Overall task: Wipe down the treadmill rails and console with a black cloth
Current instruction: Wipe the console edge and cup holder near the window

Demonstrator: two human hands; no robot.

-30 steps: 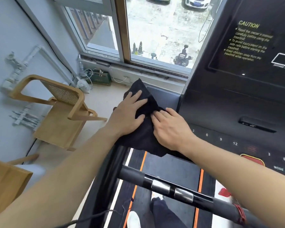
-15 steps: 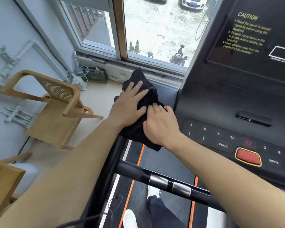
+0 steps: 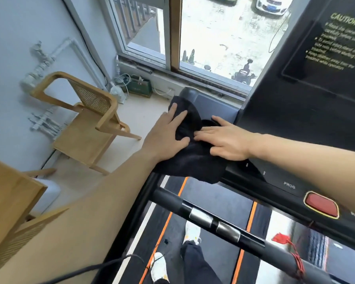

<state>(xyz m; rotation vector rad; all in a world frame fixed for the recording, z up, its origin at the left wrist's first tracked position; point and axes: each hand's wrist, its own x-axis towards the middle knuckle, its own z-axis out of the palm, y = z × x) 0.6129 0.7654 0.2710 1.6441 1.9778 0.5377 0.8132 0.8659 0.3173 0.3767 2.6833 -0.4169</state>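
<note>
Flat hands (image 3: 195,138) press rumpled black cloth (image 3: 190,162) onto smooth console (image 3: 279,177).

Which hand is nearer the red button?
Right. The right hand presses the cloth by the console keys, up-left of the red button; the left hand lies farther left.

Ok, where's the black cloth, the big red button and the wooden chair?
black cloth (image 3: 190,165): head view, on its lower folded middle.
red button (image 3: 321,204): head view, centre of its red face.
wooden chair (image 3: 84,138): head view, on the seat.
</note>
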